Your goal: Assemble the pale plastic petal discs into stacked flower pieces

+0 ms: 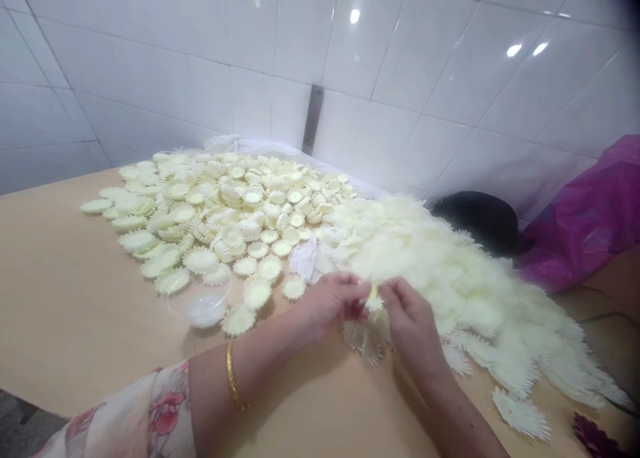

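My left hand (pixel 333 301) and my right hand (pixel 407 315) meet over the wooden table (pixel 75 298), both pinching one pale cream fringed petal piece (pixel 373 303) between their fingertips. A few loose petal pieces (pixel 367 341) lie just under my hands. To the right spreads a big heap of loose cream petals (pixel 450 278). To the left lie several folded, round cream flower pieces (pixel 215 205). A gold bangle (pixel 233 378) is on my left wrist.
A small clear bowl (pixel 200 301) with white stuff stands left of my hands. A black bag (pixel 480 218) and a magenta plastic bag (pixel 585 225) sit at the right, by the white tiled wall (pixel 400 58). A dark red flower piece (pixel 595 438) lies at the bottom right.
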`<state>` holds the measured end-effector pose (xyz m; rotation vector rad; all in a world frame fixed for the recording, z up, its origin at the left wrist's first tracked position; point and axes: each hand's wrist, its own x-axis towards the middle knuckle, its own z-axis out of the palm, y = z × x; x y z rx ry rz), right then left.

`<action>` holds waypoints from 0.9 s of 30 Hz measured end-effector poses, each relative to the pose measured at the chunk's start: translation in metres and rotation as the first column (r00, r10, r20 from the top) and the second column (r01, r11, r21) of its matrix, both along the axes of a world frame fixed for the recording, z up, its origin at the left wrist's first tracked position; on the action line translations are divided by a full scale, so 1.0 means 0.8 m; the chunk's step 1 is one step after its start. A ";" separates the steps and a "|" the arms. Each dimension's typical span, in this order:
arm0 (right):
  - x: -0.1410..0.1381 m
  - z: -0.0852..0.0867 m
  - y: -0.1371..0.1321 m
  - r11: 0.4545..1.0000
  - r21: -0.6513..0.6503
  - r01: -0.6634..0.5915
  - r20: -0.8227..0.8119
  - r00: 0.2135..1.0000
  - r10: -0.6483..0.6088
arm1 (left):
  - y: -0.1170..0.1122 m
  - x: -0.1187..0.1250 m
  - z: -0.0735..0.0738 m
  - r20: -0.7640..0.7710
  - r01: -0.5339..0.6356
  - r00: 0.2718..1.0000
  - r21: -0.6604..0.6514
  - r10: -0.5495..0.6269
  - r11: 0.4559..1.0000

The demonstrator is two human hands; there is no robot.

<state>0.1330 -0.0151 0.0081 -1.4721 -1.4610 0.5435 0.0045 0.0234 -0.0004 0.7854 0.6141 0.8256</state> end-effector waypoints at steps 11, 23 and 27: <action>-0.001 -0.001 0.003 0.950 -0.105 -0.295 -0.537 0.821 0.195 | 0.000 -0.001 -0.008 -0.284 -0.054 0.951 0.245 0.125 0.968; -0.002 -0.019 -0.005 0.915 0.403 -0.005 0.288 0.950 -0.122 | -0.005 -0.005 0.007 -0.267 -0.011 0.962 0.153 0.052 0.988; -0.014 -0.014 -0.004 0.895 0.378 -0.238 0.522 0.853 0.007 | -0.001 -0.003 -0.001 -0.162 -0.141 0.976 0.032 0.144 0.989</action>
